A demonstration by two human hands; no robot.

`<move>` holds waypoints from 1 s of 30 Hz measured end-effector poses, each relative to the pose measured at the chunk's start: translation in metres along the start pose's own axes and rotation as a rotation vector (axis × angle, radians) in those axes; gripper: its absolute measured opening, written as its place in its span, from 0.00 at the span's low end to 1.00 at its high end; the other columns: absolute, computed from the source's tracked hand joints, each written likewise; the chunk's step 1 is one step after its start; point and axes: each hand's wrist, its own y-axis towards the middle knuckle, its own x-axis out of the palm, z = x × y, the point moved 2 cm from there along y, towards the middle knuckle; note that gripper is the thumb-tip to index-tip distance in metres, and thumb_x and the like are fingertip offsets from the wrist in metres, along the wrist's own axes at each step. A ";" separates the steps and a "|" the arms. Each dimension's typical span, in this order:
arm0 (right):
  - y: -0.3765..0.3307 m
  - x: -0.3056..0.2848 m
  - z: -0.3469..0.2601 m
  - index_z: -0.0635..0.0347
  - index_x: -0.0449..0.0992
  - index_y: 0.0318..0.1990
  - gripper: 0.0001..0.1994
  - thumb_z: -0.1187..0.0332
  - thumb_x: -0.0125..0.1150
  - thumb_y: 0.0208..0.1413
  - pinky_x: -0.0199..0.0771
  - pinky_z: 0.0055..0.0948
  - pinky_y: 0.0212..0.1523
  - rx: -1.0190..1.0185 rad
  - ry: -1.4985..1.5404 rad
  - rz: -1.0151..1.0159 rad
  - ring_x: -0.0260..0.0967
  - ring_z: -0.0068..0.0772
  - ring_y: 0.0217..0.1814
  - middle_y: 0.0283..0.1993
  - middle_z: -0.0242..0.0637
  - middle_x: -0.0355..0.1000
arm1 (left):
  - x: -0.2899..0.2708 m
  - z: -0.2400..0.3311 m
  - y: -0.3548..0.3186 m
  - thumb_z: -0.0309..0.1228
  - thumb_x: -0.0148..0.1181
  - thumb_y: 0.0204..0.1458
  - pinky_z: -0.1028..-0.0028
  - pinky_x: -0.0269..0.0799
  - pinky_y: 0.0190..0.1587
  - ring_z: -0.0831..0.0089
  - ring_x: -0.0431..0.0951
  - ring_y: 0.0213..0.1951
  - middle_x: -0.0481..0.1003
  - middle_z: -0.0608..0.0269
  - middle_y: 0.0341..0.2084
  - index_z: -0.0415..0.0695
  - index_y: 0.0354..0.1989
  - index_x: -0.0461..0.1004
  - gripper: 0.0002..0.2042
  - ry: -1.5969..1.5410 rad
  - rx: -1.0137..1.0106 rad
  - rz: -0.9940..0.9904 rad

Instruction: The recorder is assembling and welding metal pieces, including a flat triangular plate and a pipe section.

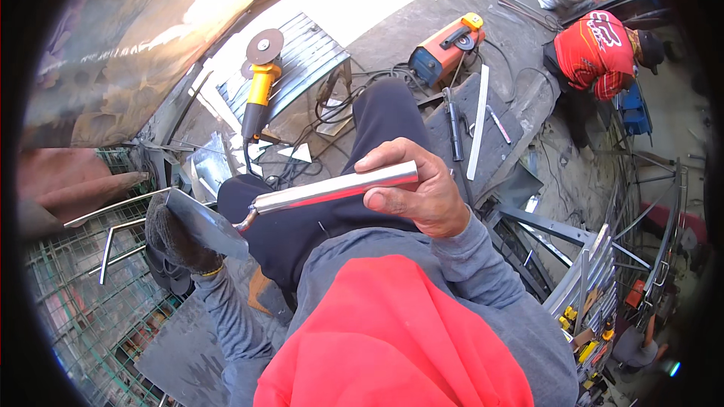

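Observation:
My right hand [437,200] is bare and closed round the end of a shiny metal tube [324,191], thumb on the near side and fingers on the far side. At its left end the tube meets a short bent neck beside a flat grey metal plate [204,220]. My left hand [175,240], in a dark knitted glove, grips that plate along its left side; most of its fingers are hidden. Tube and plate are held above my lap, the tube slanting up to the right.
A yellow angle grinder [260,94] rests on a ribbed metal stand [309,68]. Beyond my knees sits an orange welding machine [445,49] among cables. Wire mesh [75,286] lies left, a metal frame [558,234] right. A person in red [592,53] bends over at far right.

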 end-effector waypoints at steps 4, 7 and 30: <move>-0.005 0.011 -0.005 0.62 0.77 0.51 0.18 0.75 0.75 0.54 0.69 0.23 0.51 0.044 0.055 -0.020 0.71 0.20 0.49 0.48 0.34 0.75 | 0.021 -0.011 -0.025 0.34 0.64 0.61 0.55 0.65 0.63 0.51 0.74 0.60 0.73 0.47 0.60 0.32 0.65 0.66 0.28 0.009 -0.121 0.032; -0.003 0.013 -0.005 0.62 0.77 0.51 0.18 0.75 0.75 0.54 0.69 0.23 0.51 -0.003 -0.002 -0.033 0.71 0.20 0.49 0.48 0.34 0.75 | 0.031 -0.012 -0.032 0.31 0.63 0.61 0.55 0.66 0.63 0.51 0.74 0.60 0.73 0.47 0.60 0.32 0.65 0.66 0.26 0.094 -0.063 0.030; 0.015 0.057 -0.021 0.60 0.79 0.41 0.18 0.70 0.83 0.44 0.74 0.24 0.30 -0.575 -0.890 0.179 0.73 0.25 0.31 0.34 0.35 0.74 | 0.128 0.123 -0.053 0.35 0.59 0.58 0.52 0.74 0.49 0.44 0.78 0.49 0.77 0.44 0.47 0.43 0.58 0.73 0.20 -0.602 -0.634 -0.975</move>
